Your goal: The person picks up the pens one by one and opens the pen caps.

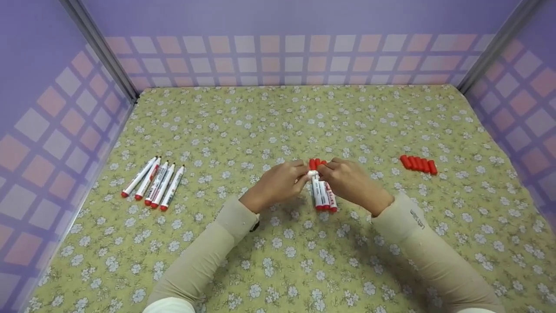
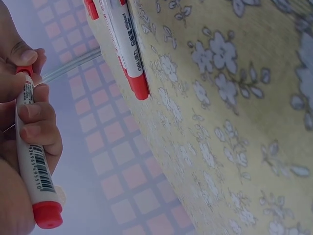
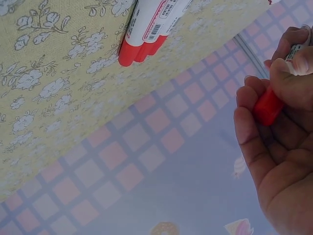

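Observation:
Both hands meet over the middle of the table. My left hand [image 1: 278, 181] grips a white marker [image 2: 36, 166] around its barrel; its barcode and red end plug show in the left wrist view. My right hand [image 1: 351, 179] holds a red cap [image 3: 268, 106] between curled fingers and thumb, at the marker's other end. The fingers hide much of where cap and barrel meet. Just below the hands, three white markers [image 1: 325, 198] lie side by side with red caps at their far ends.
To the left, several uncapped markers [image 1: 153, 182] lie with dark tips pointing away. Several loose red caps [image 1: 418, 164] form a row at the right. A flowered cloth [image 1: 278, 269] covers the table, and purple checked walls [image 1: 286, 43] enclose its back and sides.

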`<action>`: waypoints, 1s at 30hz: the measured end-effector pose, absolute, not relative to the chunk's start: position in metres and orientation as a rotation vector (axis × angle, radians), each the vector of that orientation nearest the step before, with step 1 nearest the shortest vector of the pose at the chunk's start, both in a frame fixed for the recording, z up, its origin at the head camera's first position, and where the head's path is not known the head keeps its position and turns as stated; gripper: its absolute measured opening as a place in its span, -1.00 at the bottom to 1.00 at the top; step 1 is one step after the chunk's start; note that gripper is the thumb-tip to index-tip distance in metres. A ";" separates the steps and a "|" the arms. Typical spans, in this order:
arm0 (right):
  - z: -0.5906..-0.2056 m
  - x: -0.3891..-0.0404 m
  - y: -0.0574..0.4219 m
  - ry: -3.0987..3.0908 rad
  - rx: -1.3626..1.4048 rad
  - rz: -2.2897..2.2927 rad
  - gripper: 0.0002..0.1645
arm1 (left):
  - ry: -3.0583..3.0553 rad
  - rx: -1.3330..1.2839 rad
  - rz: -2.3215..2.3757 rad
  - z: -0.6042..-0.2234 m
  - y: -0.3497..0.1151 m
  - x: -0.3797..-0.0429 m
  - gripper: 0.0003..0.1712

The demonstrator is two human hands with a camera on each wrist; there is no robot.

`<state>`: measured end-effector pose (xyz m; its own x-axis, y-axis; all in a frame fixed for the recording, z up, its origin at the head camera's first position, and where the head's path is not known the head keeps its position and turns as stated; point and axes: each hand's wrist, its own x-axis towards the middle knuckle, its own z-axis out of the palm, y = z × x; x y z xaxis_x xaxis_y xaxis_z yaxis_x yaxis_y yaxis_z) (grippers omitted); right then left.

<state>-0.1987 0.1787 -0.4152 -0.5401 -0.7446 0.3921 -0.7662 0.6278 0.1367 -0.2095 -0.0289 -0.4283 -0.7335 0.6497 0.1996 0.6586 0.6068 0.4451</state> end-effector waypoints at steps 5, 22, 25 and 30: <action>-0.414 -0.199 0.182 -2.479 1.176 0.105 -0.89 | -2.797 -1.110 -0.826 -0.429 -0.039 -0.211 -0.71; -0.418 -0.197 0.183 -2.529 1.171 0.106 -0.96 | -2.910 -0.807 -0.902 -0.431 -0.084 -0.218 -0.67; -0.418 -0.197 0.183 -2.546 1.174 0.113 -0.95 | -2.932 -0.733 -0.900 -0.431 -0.091 -0.220 -0.63; -0.419 -0.196 0.183 -2.560 1.168 0.135 -0.95 | -2.960 -0.663 -0.946 -0.431 -0.104 -0.224 -0.64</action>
<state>-0.1963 0.1834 -0.4192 -0.6131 -0.7186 0.3283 -0.7492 0.6607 0.0471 -0.2236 -0.1036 -0.4314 -0.9122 0.3996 0.0907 0.3782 0.7357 0.5618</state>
